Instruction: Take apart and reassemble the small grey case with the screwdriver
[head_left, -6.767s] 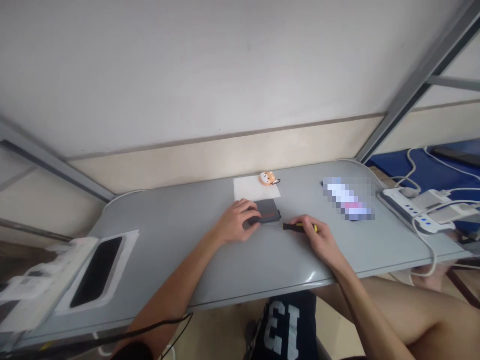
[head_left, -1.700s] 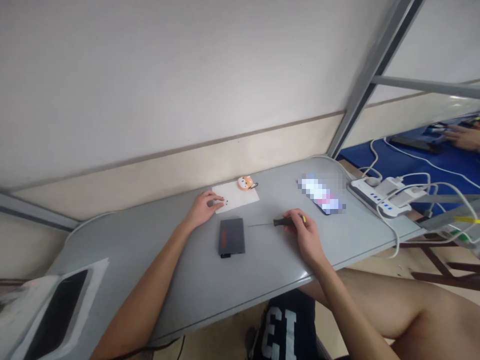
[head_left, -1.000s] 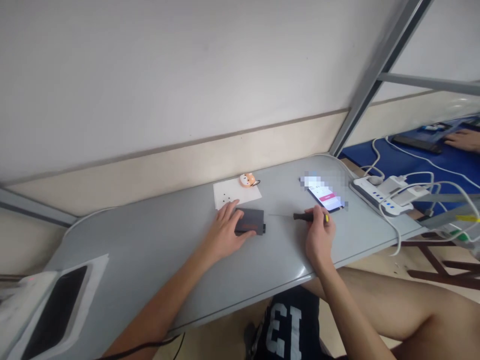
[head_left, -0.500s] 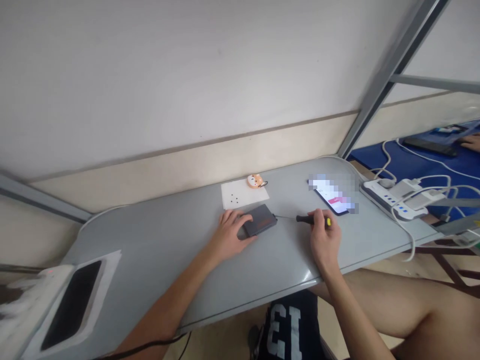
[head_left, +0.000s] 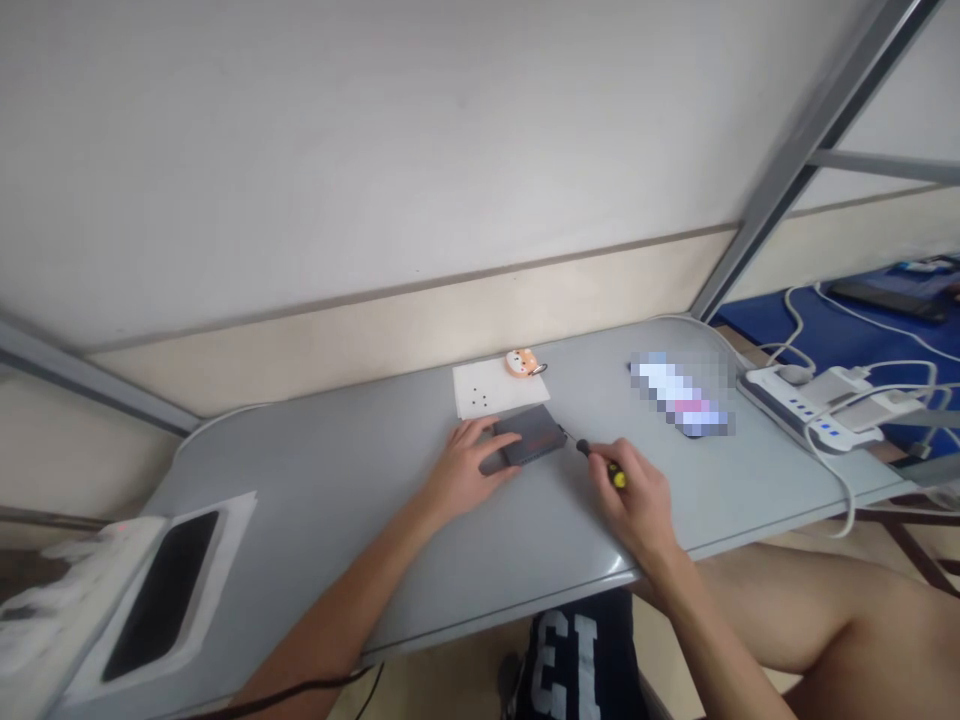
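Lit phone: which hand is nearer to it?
Right. The right hand, holding the screwdriver, is in front of the lit phone, slightly left; the left hand, on the grey box, is farther left.

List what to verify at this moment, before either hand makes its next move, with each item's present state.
1. Left hand gripping the dark box: ok.
2. Right hand holding the screwdriver by its handle: ok.
3. Screwdriver tip seated at the box's end: cannot tell, too small to make out.
4. Small dark pieces all on the white paper: cannot tell; four show there.
5. Lit phone apart from both hands: ok.
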